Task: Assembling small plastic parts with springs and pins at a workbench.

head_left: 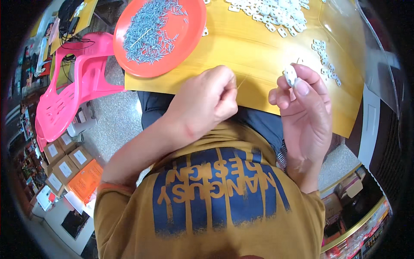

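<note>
My right hand point(308, 97) pinches a small white plastic clip point(290, 75) between thumb and fingers, raised over the yellow tabletop point(254, 60). A thin dark bit shows just beyond the clip; I cannot tell whether it is part of it. Closed in a fist, my left hand point(207, 93) is at the table's near edge, and whatever it may hold is hidden. Beyond it stands a red plate point(189, 47) with a heap of small grey screws point(148, 36). Loose white clips point(276, 15) lie piled at the far side of the table.
A few rows of clips with grey bits in them point(323, 56) lie on the right of the table. To the left is a pink plastic chair point(64, 103). Cardboard boxes point(64, 168) and an orange package point(86, 179) sit at lower left. Clear plastic sheeting point(379, 47) hangs at the right.
</note>
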A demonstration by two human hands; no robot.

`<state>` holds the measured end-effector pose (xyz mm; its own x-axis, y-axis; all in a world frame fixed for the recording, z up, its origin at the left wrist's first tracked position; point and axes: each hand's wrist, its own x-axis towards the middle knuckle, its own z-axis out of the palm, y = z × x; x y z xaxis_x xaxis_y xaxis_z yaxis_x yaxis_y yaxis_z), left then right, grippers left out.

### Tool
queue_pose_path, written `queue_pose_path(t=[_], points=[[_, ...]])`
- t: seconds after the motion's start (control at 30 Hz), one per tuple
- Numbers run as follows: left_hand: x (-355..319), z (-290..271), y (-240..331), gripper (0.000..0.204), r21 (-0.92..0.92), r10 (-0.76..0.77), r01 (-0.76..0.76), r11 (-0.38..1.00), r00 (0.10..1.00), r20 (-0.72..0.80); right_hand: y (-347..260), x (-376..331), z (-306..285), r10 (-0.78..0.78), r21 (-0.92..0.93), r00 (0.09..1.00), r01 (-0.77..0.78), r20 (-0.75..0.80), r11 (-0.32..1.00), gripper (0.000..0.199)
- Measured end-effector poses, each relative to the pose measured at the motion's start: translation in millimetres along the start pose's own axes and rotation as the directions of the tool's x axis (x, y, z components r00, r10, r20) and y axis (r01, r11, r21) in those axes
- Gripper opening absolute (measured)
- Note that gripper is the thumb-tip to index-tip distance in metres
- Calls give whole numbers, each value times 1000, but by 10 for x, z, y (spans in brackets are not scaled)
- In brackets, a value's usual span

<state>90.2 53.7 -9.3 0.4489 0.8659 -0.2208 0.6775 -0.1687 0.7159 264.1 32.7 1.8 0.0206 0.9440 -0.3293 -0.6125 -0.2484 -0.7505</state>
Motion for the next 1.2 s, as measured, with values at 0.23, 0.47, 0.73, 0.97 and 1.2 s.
queue_pose_path(t=[0.23,0.47,0.73,0.97,1.2], points=[[-287,68,132,20,-923,12,305,233,949,316,58,-39,186,23,-25,1000,-23,16,999,22],[-335,77,85,15,-932,57,359,41,931,361,153,-43,287,-32,-139,999,29,-18,990,23],[-334,-2,38,10,-880,5,463,-105,885,465,130,-44,303,81,-27,995,-80,55,996,23],[-369,-150,80,10,-941,-64,326,87,945,321,112,-36,335,88,-9,996,-88,17,996,24],[-366,-318,171,14,-927,-58,28,373,998,6,42,-60,408,109,-7,994,-109,19,994,26]])
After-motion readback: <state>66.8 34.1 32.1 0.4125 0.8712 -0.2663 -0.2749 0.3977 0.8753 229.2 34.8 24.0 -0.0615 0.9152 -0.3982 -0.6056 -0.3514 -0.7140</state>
